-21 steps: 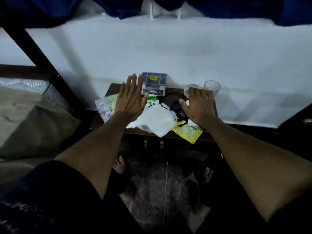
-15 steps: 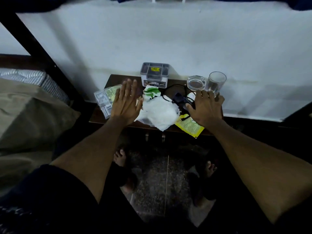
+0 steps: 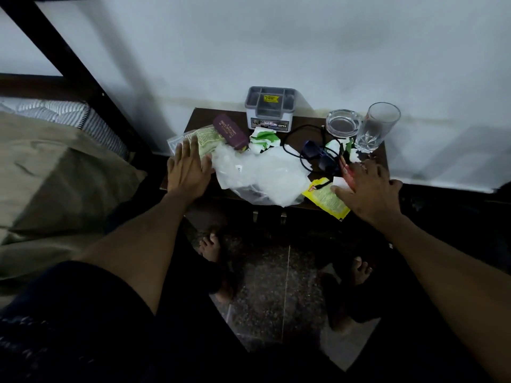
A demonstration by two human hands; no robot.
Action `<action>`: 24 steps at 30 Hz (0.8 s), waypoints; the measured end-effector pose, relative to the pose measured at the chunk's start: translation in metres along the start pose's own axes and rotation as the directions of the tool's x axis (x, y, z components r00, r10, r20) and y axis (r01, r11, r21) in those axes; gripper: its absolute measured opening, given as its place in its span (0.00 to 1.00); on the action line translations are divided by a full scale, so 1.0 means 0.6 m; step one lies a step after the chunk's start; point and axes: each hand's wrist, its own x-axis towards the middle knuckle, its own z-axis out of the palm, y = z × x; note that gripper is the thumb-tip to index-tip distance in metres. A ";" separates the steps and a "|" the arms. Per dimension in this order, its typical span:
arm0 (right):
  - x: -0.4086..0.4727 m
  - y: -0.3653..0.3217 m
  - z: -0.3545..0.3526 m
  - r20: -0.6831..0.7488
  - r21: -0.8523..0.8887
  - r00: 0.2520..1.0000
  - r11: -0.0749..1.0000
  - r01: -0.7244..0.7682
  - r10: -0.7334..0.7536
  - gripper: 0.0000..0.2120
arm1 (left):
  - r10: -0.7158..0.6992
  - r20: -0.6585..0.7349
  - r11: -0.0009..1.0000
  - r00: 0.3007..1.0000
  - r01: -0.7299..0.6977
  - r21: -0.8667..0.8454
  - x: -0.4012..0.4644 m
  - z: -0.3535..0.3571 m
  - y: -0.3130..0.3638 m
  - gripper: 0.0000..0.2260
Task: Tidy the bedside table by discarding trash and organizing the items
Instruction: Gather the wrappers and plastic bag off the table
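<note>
- the grey organizer box [image 3: 269, 110] at the back of the bedside table [image 3: 203, 114] reads "opel" on its front strip; its yellow sticker is too small to read.
- the maroon case [image 3: 231, 131] has gold lettering, illegible.
- the left hand [image 3: 188, 168] lies flat, fingers straight, on the green printed packet [image 3: 206, 139], gripping nothing.
- the right hand [image 3: 367, 189] is spread over the yellow sachet [image 3: 325, 196] and a white slip; motion blur hides any pinch.
- the clear plastic bag [image 3: 260, 175] covers the table's middle, beside a black cable [image 3: 301, 145], ashtray [image 3: 343, 123] and glass [image 3: 377, 125].
</note>
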 end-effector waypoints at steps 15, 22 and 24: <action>-0.028 0.021 0.036 0.077 0.078 0.996 0.995 -0.056 0.050 0.38 | -0.138 0.138 0.990 0.981 0.134 0.039 0.054 0.020 -0.061 0.30; -0.038 0.041 0.029 0.076 0.136 0.996 0.989 -0.055 0.045 0.28 | -0.245 0.057 0.966 0.968 0.239 0.099 0.051 0.013 -0.047 0.21; -0.040 0.042 0.029 0.078 0.125 0.996 0.990 -0.060 0.051 0.26 | -0.251 0.036 0.966 0.967 0.249 0.063 0.049 0.011 -0.047 0.21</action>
